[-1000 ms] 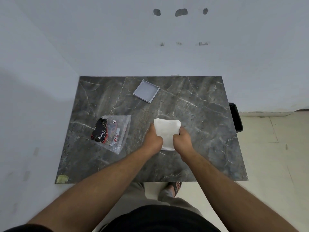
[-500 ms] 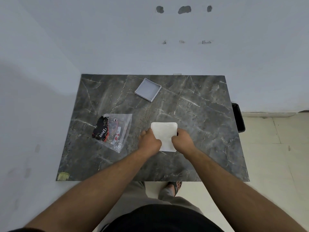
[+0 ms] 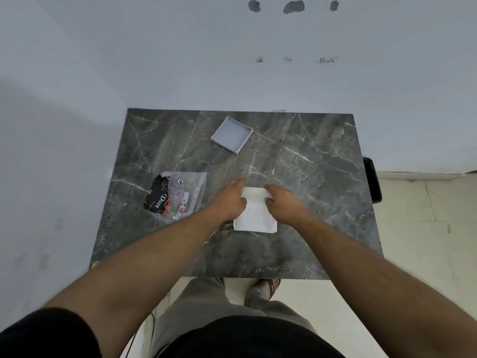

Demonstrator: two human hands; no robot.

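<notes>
My left hand (image 3: 230,198) and right hand (image 3: 281,200) pinch the far edge of the white folded paper napkin (image 3: 255,215) (fingers curled) on the dark marble table (image 3: 309,177).

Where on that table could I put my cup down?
The widest bare patch of the dark marble table lies right of the white folded cloth and grey square tray, out to the edge. The far left corner beyond the clear plastic bag is bare too. Crowded mid-table, where left hand and right hand grip the cloth.
</notes>
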